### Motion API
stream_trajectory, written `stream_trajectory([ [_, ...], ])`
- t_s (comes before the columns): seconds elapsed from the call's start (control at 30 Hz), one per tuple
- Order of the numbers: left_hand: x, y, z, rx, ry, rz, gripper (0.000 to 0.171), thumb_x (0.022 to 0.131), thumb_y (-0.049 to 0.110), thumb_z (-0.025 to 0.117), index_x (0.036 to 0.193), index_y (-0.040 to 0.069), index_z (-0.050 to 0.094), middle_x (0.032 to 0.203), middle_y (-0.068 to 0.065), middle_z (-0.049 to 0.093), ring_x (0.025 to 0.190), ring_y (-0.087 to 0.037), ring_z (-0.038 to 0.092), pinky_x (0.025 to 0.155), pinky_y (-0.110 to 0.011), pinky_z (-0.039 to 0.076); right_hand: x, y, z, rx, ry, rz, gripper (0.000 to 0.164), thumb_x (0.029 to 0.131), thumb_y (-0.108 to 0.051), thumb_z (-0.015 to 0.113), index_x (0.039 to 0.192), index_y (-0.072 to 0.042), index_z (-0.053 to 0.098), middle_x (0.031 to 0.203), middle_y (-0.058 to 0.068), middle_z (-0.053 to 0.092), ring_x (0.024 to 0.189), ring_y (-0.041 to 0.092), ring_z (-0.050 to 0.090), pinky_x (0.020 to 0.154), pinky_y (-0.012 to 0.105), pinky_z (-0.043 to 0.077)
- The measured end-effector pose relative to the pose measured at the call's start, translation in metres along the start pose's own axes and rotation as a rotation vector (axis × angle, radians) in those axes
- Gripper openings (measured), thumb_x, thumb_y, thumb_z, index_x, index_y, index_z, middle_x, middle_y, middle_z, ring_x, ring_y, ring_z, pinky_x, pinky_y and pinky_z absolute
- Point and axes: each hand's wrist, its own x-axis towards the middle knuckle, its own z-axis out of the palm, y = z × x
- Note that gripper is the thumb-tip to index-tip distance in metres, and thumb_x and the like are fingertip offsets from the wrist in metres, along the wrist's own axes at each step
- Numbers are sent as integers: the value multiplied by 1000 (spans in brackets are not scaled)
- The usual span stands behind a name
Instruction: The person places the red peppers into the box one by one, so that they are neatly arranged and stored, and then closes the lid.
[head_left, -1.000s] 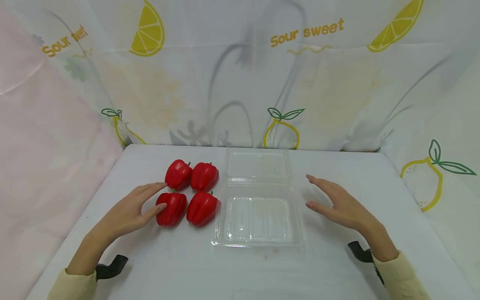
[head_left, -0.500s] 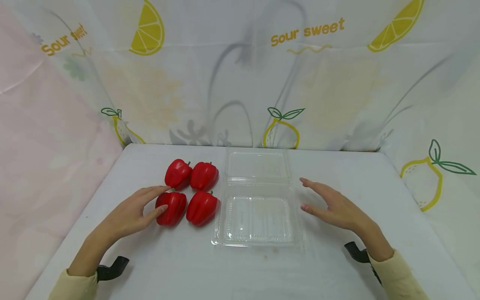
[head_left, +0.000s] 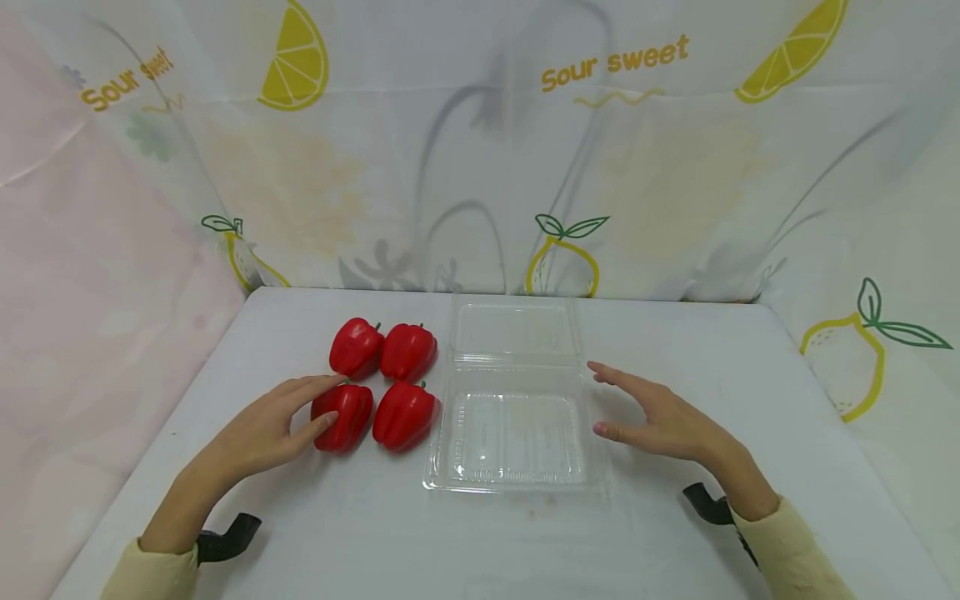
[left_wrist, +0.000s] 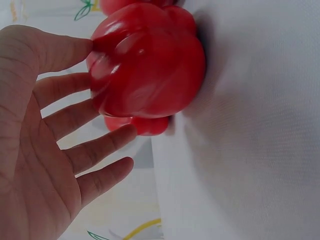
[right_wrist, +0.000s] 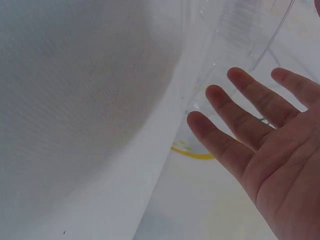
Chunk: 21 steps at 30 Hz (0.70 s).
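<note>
Several red bell peppers sit in a two-by-two group left of the table's middle. My left hand (head_left: 262, 429) reaches over the near-left bell pepper (head_left: 344, 418), thumb and fingers spread around its left side. In the left wrist view the fingers look fairly straight beside the bell pepper (left_wrist: 150, 65); whether they touch it I cannot tell. A clear plastic clamshell box (head_left: 517, 486) lies with its lid (head_left: 517, 329) folded back, right of the peppers. Just off the box's right side hovers my right hand (head_left: 667, 421), holding nothing, its fingers extended in the right wrist view.
Beside the near-left pepper sits another bell pepper (head_left: 405, 418), close to the box's left rim. Two more stand behind, a left bell pepper (head_left: 356, 348) and a right bell pepper (head_left: 408, 352). A lemon-print curtain (head_left: 465, 150) hangs behind the white table (head_left: 360, 533).
My right hand has moved left, closer to the clear box. My left hand has shifted slightly right over the near-left bell pepper. The peppers and the box have stayed put.
</note>
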Motion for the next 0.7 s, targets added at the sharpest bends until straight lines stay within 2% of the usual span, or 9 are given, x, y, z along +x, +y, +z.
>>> stream_trajectory([
  [0.3,0,0,0,4,-1,1,59,84,26,78,137,10,56,131,-14,58,118,-35,54,82,-54,55,1,0,5,64,-45,-2,83,86,-51,72,155,-31,30,144,7,50,128,28,49,96,62,42],
  [0.5,1,0,1,4,3,3,59,84,25,78,137,10,57,131,-14,59,118,-35,55,83,-54,55,0,-1,5,55,-63,-12,87,84,-52,73,155,-21,32,142,8,52,126,27,51,94,62,44],
  [0.7,0,0,2,2,11,9,58,84,24,78,136,10,57,130,-13,59,117,-35,56,82,-53,55,1,0,7,72,-90,-34,88,85,-51,73,155,-17,31,142,8,53,126,26,52,96,53,48],
])
